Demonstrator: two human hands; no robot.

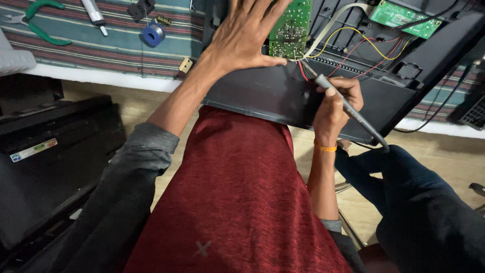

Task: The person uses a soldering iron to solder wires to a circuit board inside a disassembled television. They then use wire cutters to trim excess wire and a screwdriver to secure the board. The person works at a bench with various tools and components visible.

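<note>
I see 2 circuit boards | left hand (242, 38) spread flat, holding nothing, beside near board (289, 26) | right hand (336, 103) clenched on 1 soldering iron (343, 103), tip below near board

We see matt black plastic on the open casing (262, 96), and a glossy green circuit board (290, 25) dotted with shiny solder. The soldering iron (348, 106) has a dull grey plastic handle. Beneath lies a striped woven cloth (101, 50); the pliers (35, 20) have smooth green grips.
</note>
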